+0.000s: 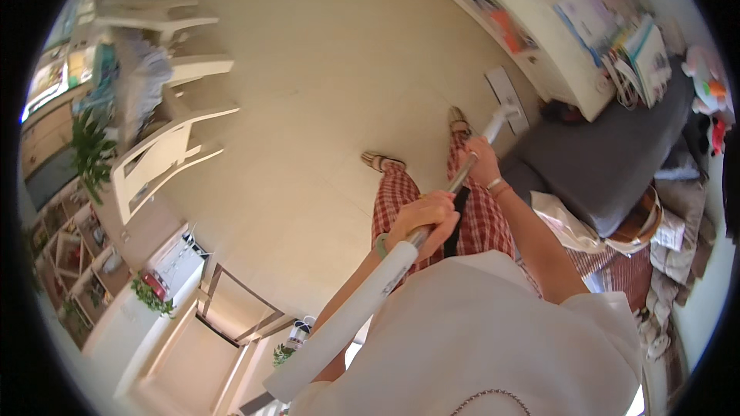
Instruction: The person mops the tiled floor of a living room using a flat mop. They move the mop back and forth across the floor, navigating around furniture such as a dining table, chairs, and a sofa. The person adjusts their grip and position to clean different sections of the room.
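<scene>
Both my hands grip a flat mop, its pole slanting across my body. The white sleeve [347, 323] of the pole runs to the lower left, and a bare metal stretch [460, 177] shows between my hands. My left hand [422, 219] is closed round the pole just past the white sleeve. Farther along, my right hand [482, 160] wraps the pole close to its white lower joint [499, 119]. The pale, flat rectangular mop head [499, 85] lies on the floor by the base of a white cabinet.
A dark grey sofa [617, 150] stands to the right, with a basket [644, 219] and a pale bag beside it. The white cabinet [570, 69] carries books and papers. White chairs [166, 158] stand at the left. Pale floor [308, 108] spreads around my feet.
</scene>
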Tool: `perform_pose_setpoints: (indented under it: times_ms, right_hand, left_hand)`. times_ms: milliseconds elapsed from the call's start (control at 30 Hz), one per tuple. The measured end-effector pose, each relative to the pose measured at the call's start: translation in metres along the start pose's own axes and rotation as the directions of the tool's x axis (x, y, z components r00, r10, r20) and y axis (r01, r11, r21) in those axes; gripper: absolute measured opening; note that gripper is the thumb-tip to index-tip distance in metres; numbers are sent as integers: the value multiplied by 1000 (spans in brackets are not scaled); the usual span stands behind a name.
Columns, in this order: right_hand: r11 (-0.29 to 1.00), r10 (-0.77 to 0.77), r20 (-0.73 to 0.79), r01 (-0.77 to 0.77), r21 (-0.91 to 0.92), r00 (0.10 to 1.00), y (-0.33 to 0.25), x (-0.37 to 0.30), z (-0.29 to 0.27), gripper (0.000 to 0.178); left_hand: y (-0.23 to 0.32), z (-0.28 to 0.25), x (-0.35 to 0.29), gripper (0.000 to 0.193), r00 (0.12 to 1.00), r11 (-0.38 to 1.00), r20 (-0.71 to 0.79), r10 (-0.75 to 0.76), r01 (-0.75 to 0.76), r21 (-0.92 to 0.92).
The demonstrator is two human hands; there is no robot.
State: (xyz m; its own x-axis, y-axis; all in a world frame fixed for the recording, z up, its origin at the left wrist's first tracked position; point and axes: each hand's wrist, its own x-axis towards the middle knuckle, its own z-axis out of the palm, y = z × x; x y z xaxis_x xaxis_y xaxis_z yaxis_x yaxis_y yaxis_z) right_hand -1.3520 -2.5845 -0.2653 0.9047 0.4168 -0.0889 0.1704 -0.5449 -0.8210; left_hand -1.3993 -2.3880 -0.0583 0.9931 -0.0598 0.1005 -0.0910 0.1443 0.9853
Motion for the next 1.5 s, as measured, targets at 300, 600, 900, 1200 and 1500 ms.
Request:
perform_pose_setpoints:
  times_ms: [300,600,900,1200,1500]
  right_hand:
    - [935,98,-164,-35,353,982,-121,30,198,19]
    - [898,-225,-70,235,373,972,-275,68,337,26]
    - [822,-404,170,275,499,899,-337,97,421,24]
    - [824,-517,717,498,270,467,-344,180,359,20]
    - [840,-455,700,526,133,550,-269,283,336,10]
  left_hand:
    - [77,-187,-60,29,975,979,92,-204,204,19]
    - [171,-287,-140,32,983,893,-64,-171,182,412]
    - [167,-329,-192,29,960,839,-279,-38,182,513]
    - [165,-338,-154,35,885,900,-455,98,116,420]
    - [80,-370,-95,31,802,976,-570,176,-68,206]
